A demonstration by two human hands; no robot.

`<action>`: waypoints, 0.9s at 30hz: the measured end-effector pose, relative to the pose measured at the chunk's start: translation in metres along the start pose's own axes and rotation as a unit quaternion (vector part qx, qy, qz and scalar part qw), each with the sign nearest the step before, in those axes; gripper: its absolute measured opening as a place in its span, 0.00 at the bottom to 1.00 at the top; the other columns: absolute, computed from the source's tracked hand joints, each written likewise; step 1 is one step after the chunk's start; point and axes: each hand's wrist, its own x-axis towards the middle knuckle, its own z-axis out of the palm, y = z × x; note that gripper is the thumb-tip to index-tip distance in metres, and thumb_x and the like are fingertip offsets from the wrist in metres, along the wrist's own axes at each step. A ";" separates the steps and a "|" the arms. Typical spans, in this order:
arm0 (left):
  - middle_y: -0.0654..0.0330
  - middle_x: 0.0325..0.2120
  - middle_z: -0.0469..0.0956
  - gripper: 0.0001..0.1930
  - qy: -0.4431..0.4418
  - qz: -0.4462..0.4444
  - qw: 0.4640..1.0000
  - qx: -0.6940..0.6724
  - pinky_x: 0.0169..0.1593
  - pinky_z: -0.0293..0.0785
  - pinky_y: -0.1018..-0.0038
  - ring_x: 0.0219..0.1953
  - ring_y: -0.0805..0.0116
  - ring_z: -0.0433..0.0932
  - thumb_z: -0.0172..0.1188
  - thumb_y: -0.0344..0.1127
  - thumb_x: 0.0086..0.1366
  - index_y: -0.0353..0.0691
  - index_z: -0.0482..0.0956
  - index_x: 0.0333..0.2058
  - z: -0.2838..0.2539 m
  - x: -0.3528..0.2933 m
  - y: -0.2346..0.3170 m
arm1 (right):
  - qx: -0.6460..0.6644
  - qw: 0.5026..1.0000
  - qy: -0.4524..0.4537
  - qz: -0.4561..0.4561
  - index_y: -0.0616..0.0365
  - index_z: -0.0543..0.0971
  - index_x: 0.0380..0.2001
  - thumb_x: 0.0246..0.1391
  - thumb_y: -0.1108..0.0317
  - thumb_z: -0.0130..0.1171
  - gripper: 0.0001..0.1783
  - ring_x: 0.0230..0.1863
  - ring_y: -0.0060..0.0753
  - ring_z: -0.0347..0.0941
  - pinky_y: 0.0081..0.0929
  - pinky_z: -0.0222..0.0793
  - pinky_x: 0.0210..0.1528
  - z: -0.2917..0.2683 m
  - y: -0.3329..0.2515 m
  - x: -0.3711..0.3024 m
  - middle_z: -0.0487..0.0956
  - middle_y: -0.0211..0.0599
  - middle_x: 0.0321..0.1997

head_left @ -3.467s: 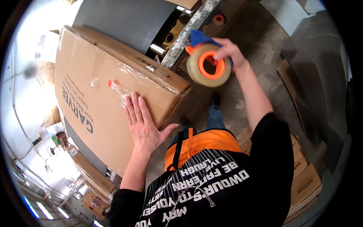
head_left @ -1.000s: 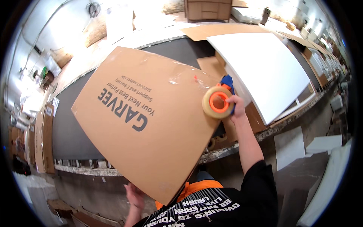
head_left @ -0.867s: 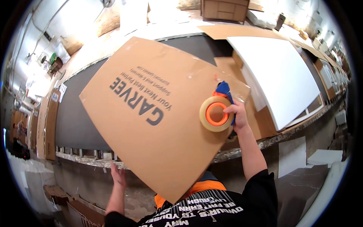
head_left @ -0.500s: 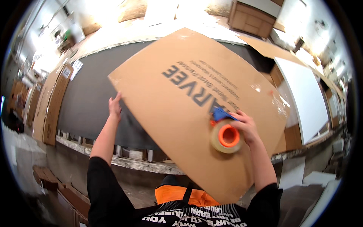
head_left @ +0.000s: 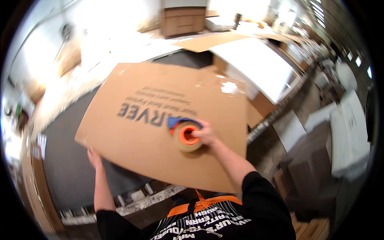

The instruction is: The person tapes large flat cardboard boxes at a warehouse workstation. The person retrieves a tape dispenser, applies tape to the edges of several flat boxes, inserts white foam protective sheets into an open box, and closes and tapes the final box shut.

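1. At the far left stands a long, narrow brown cardboard box (head_left: 39,176), just beside the dark grey, smooth conveyor belt (head_left: 64,148).
2. The left hand (head_left: 95,158) is at the carton's left corner, with its fingers by the near edge; whether they grasp it or only touch it, I cannot tell.
3. The large, flat, brown cardboard carton (head_left: 154,142) lies across the middle, over the belt, its near edge reaching past the belt's pale, worn rim. Its printed broad face is whole and closed.
4. Over that face is the blue-framed tape dispenser (head_left: 186,138) with an orange hub and a yellowish roll. The right hand (head_left: 206,135) is clenched around it; contact with the cardboard is unclear.
5. Glossy clear tape (head_left: 229,87) covers the carton's far right corner, so taping there looks done. Blur and angle hide the underside and most side edges, so what remains untaped cannot be judged.
6. Farther right lies a broad, flat white panel (head_left: 256,66), well apart from both hands.
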 end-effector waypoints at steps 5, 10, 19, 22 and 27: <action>0.44 0.62 0.63 0.39 0.009 0.079 0.984 0.161 0.66 0.57 0.63 0.64 0.50 0.61 0.64 0.50 0.60 0.31 0.60 0.62 -0.025 -0.108 0.002 | 0.078 0.996 0.050 0.012 0.65 0.78 0.49 0.37 0.79 0.56 0.28 0.44 0.24 0.75 0.25 0.72 0.52 -0.006 -0.022 -0.038 0.81 0.32 0.43; 0.47 0.56 0.71 0.28 0.060 0.239 0.963 0.112 0.57 0.68 0.60 0.54 0.48 0.71 0.61 0.44 0.64 0.36 0.68 0.59 -0.040 -0.213 0.065 | 0.160 0.987 0.011 -0.001 0.63 0.74 0.54 0.42 0.79 0.56 0.30 0.40 0.18 0.72 0.20 0.70 0.43 -0.063 -0.046 -0.181 0.79 0.29 0.42; 0.46 0.53 0.72 0.34 -0.393 0.286 0.859 -0.161 0.43 0.75 0.75 0.42 0.65 0.78 0.59 0.38 0.66 0.34 0.54 0.65 0.215 -0.457 0.358 | 0.304 0.924 0.232 0.024 0.66 0.76 0.47 0.41 0.83 0.56 0.24 0.35 0.23 0.77 0.22 0.75 0.40 -0.242 -0.079 -0.345 0.80 0.35 0.39; 0.52 0.43 0.76 0.41 -0.457 0.141 0.873 -0.092 0.34 0.75 0.78 0.33 0.68 0.78 0.63 0.49 0.63 0.33 0.54 0.64 0.316 -0.514 0.389 | 0.403 0.843 0.356 -0.018 0.68 0.74 0.48 0.36 0.84 0.54 0.28 0.41 0.35 0.79 0.31 0.76 0.47 -0.313 -0.102 -0.369 0.80 0.41 0.42; 0.59 0.34 0.71 0.45 -0.487 -0.003 0.871 -0.065 0.24 0.69 0.81 0.28 0.74 0.72 0.65 0.66 0.53 0.33 0.66 0.57 0.451 -0.531 0.395 | 0.378 0.812 0.421 -0.141 0.67 0.72 0.49 0.38 0.80 0.51 0.28 0.41 0.39 0.79 0.33 0.78 0.45 -0.416 -0.138 -0.391 0.79 0.44 0.43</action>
